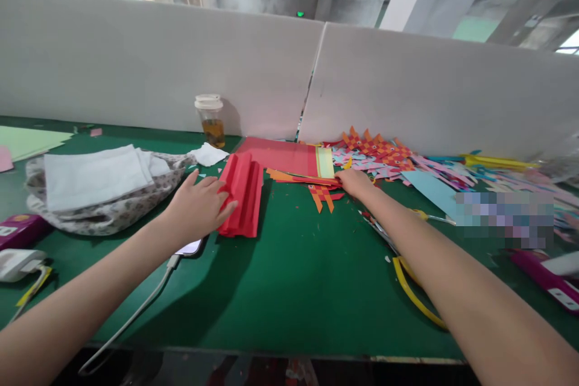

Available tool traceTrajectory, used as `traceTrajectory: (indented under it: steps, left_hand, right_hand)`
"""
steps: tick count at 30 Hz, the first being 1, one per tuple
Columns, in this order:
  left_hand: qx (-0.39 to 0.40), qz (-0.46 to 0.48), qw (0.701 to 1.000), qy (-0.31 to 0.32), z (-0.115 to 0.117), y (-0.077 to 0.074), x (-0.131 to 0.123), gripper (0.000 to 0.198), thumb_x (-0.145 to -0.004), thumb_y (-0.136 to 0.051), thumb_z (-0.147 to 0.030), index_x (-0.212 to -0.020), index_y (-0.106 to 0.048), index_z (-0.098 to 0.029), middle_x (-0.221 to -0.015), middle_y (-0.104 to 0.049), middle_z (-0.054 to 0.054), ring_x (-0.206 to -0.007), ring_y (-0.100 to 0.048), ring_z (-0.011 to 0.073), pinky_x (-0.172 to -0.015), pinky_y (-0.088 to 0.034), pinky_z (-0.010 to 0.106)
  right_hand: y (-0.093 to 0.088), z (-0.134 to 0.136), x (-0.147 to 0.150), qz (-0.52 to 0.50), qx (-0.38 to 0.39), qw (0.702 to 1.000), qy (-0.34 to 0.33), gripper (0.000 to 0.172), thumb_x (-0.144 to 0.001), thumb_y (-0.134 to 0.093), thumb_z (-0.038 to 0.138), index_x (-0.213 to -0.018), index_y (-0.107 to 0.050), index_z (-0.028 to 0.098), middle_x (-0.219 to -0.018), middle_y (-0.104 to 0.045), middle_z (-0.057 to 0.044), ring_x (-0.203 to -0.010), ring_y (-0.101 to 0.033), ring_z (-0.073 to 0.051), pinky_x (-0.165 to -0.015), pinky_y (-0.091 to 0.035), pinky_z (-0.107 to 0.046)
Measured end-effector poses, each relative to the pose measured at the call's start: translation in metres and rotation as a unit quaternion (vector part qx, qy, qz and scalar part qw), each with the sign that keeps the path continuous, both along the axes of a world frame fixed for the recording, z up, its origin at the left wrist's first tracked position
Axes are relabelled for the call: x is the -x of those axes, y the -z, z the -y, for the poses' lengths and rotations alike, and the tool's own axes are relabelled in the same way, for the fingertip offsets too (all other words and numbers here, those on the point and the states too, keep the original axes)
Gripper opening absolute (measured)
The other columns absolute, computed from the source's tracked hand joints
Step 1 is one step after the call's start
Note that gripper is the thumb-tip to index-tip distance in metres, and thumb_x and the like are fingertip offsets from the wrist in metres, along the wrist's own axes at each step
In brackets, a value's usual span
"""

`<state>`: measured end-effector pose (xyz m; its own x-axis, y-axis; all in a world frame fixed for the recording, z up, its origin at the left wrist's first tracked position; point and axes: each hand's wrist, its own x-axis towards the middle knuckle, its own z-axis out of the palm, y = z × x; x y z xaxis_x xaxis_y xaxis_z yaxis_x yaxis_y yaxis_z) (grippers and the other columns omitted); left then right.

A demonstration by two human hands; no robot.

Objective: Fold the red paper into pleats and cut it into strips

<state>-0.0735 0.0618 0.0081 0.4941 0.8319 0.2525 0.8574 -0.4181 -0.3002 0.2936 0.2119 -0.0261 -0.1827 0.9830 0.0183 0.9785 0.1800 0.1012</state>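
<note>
My left hand has its fingers spread and touches the left side of a pleated red paper, which stands up in folds on the table. My right hand is closed at the end of a thin bundle of orange and red paper strips. Its fingertips are partly hidden. Below the bundle lies a woven orange-and-red paper fish. Flat red paper sheets and a pale yellow piece lie behind. Scissors with yellow handles are partly under my right forearm.
A lidded cup of tea stands by the white partition. Left are a patterned cloth bag, white tissues and a phone on a cable. More woven fish and paper strips are heaped right.
</note>
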Motion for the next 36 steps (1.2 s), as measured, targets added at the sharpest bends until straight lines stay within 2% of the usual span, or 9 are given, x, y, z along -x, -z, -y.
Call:
traceTrajectory:
  steps: [6, 11, 16, 20, 23, 25, 28, 32, 36]
  left_hand:
    - [0.023, 0.051, 0.996, -0.067, 0.003, 0.008, -0.018, 0.069, -0.078, -0.039, -0.064, -0.123, -0.049, -0.012, -0.124, -0.053, 0.018, -0.105, -0.054, 0.0361, -0.099, -0.019, 0.060]
    - [0.046, 0.087, 0.989, -0.109, 0.009, 0.014, -0.026, 0.062, -0.077, -0.048, -0.035, -0.135, -0.031, -0.017, -0.139, -0.036, 0.014, -0.096, -0.059, 0.0317, -0.087, -0.041, 0.047]
    - [0.094, 0.190, 0.971, -0.113, 0.008, 0.015, -0.024, 0.055, -0.077, -0.044, -0.020, -0.130, -0.031, -0.023, -0.140, -0.030, 0.010, -0.095, -0.059, 0.0282, -0.059, -0.050, 0.033]
    - [0.170, 0.295, 0.938, -0.060, -0.003, 0.030, -0.019, 0.054, -0.074, -0.046, -0.014, -0.126, -0.036, -0.023, -0.138, -0.027, 0.012, -0.083, -0.063, 0.0206, -0.061, -0.052, 0.032]
    - [0.168, 0.384, 0.908, 0.003, -0.007, 0.038, -0.021, 0.048, -0.072, -0.046, -0.007, -0.118, -0.045, -0.023, -0.127, -0.037, 0.010, -0.099, -0.058, 0.0207, -0.075, -0.053, 0.032]
    - [0.174, 0.442, 0.879, 0.039, -0.005, 0.037, -0.027, 0.042, -0.073, -0.047, -0.007, -0.112, -0.048, -0.021, -0.120, -0.043, 0.009, -0.103, -0.055, 0.0199, -0.083, -0.051, 0.034]
    - [0.227, 0.528, 0.817, 0.052, 0.005, 0.028, -0.043, 0.033, -0.075, -0.051, -0.011, -0.107, -0.049, -0.021, -0.119, -0.045, 0.008, -0.090, -0.060, 0.0149, -0.079, -0.053, 0.034]
    - [0.290, 0.578, 0.756, 0.099, 0.024, 0.016, -0.063, 0.030, -0.079, -0.049, -0.012, -0.107, -0.047, -0.021, -0.119, -0.048, 0.008, -0.093, -0.058, 0.0147, -0.072, -0.054, 0.029]
    - [0.267, 0.561, 0.774, 0.123, 0.039, 0.010, -0.071, 0.031, -0.078, -0.048, -0.009, -0.106, -0.047, -0.023, -0.119, -0.047, 0.008, -0.097, -0.056, 0.0158, -0.065, -0.054, 0.026]
  right_hand:
    - [-0.018, 0.007, -0.008, -0.056, -0.045, 0.997, 0.014, 0.023, -0.071, -0.047, 0.000, -0.081, -0.066, 0.009, -0.107, -0.060, -0.021, -0.113, -0.047, -0.030, -0.093, -0.030, -0.039]
    - [-0.029, 0.017, -0.020, -0.205, -0.055, 0.971, 0.105, 0.012, -0.071, -0.048, 0.006, -0.076, -0.058, 0.011, -0.098, -0.061, -0.021, -0.105, -0.051, -0.033, -0.087, -0.036, -0.043]
    - [-0.028, 0.056, -0.004, -0.423, 0.011, 0.891, 0.164, 0.009, -0.077, -0.039, 0.021, -0.070, -0.045, 0.019, -0.070, -0.059, -0.007, -0.062, -0.058, -0.017, -0.058, -0.046, -0.029]
    - [-0.025, 0.114, 0.025, -0.559, 0.098, 0.814, 0.125, 0.011, -0.074, -0.035, 0.025, -0.067, -0.041, 0.020, -0.061, -0.053, -0.002, -0.048, -0.047, -0.012, -0.045, -0.042, -0.025]
    - [-0.024, 0.154, 0.048, -0.617, 0.166, 0.763, 0.101, 0.014, -0.074, -0.036, 0.029, -0.066, -0.042, 0.020, -0.059, -0.050, 0.000, -0.043, -0.041, -0.010, -0.040, -0.038, -0.023]
    - [-0.022, 0.174, 0.063, -0.705, 0.234, 0.663, 0.093, 0.023, -0.078, -0.043, 0.037, -0.064, -0.043, 0.019, -0.060, -0.048, 0.002, -0.042, -0.038, -0.007, -0.039, -0.036, -0.021]
    - [-0.019, 0.191, 0.081, -0.717, 0.199, 0.654, 0.138, 0.028, -0.073, -0.059, 0.044, -0.065, -0.048, 0.019, -0.058, -0.048, 0.003, -0.048, -0.046, -0.009, -0.041, -0.042, -0.021]
    - [-0.017, 0.201, 0.096, -0.743, 0.118, 0.639, 0.158, 0.028, -0.068, -0.068, 0.041, -0.084, -0.055, 0.022, -0.094, -0.061, -0.003, -0.088, -0.060, -0.018, -0.063, -0.054, -0.027]
    - [-0.018, 0.209, 0.102, -0.778, 0.097, 0.602, 0.151, 0.035, -0.070, -0.064, 0.048, -0.096, -0.055, 0.025, -0.108, -0.059, -0.003, -0.101, -0.056, -0.021, -0.073, -0.055, -0.032]
